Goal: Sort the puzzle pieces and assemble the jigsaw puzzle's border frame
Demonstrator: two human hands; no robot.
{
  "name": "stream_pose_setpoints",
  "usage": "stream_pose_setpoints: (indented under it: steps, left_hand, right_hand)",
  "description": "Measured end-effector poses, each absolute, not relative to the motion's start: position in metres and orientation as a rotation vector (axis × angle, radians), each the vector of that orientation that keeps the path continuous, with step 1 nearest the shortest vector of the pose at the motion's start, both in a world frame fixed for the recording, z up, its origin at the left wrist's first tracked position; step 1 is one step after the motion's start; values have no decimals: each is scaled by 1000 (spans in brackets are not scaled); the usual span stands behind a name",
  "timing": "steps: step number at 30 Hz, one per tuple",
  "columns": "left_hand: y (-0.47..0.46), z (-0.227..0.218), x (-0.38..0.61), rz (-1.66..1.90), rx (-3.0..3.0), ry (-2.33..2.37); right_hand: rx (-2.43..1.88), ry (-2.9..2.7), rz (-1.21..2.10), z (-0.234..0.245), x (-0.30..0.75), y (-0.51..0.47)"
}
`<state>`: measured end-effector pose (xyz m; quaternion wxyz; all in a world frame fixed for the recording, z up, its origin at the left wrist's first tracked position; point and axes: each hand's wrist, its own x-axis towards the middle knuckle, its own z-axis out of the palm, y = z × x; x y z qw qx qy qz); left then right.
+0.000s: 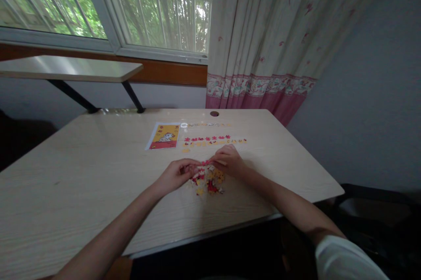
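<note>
My left hand [177, 174] and my right hand [228, 161] meet over a small heap of loose red and yellow puzzle pieces [210, 180] on a pale wooden table [82, 183]. Both hands have their fingers pinched together on a short joined strip of pink-red pieces [205, 163] held between them. Beyond the hands lie rows of sorted pieces [213, 140]. To their left lies a picture card [163, 136] showing a white figure on yellow and red.
A round cable hole [214, 113] sits near the table's far edge. A fold-down shelf [69, 69] on black brackets hangs under the window at the left. A pink-hemmed curtain [263, 52] hangs behind the table. Dark floor space lies to the right.
</note>
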<state>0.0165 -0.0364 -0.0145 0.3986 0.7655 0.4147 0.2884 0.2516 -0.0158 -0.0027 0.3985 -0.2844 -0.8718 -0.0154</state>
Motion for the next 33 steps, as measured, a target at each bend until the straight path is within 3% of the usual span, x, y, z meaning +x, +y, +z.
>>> stream_pose_setpoints:
  steps: [9,24,33]
  left_hand:
    - [-35,-6,11,695,2199,1020]
    - [-34,-8,11,676,2303,1011]
    - [-36,-6,13,670,2308,1004]
  right_hand:
    - [-1021,-1708,122,0,283,5]
    - [-1048,-1717,63,-2,284,15]
    - [-1184,-1895,361,41,234,109]
